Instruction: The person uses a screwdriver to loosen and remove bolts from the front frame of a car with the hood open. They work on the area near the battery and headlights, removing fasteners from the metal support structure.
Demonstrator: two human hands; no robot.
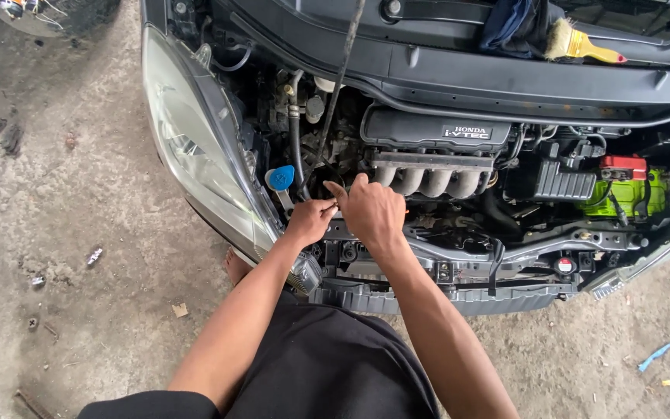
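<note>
Blue cap [280,178], hose [297,147] crowd left hand [309,220] pinching; right hand [374,213] fingers curled.

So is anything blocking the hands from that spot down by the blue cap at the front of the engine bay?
Nothing visible does. The left hand and right hand are already there, fingertips together beside the blue cap. The prop rod passes just above them; what they pinch is hidden.

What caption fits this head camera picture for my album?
Left hand and right hand meet at the front of an open engine bay, beside a blue cap.
</note>
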